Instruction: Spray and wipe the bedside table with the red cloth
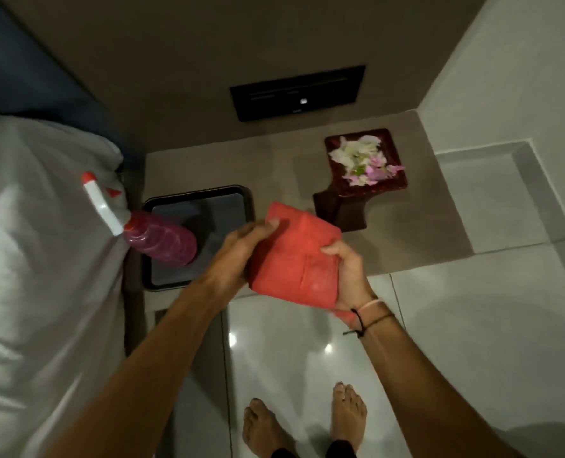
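Note:
Both hands hold a folded red cloth (296, 259) above the front edge of the grey bedside table (284, 170). My left hand (244, 246) pinches its upper left edge. My right hand (347, 272) grips its right side, and a bit of cloth hangs below the wrist. A spray bottle (157, 239) with pink liquid and a white and red trigger head stands tilted on a dark tray (246, 201) at the table's left, leaning toward the bed.
A dark red stand with a dish of white and pink petals (363, 163) sits at the table's back right. A black switch panel (297, 92) is on the wall behind. White bedding (43, 242) fills the left. My bare feet stand on glossy floor tiles (456, 325).

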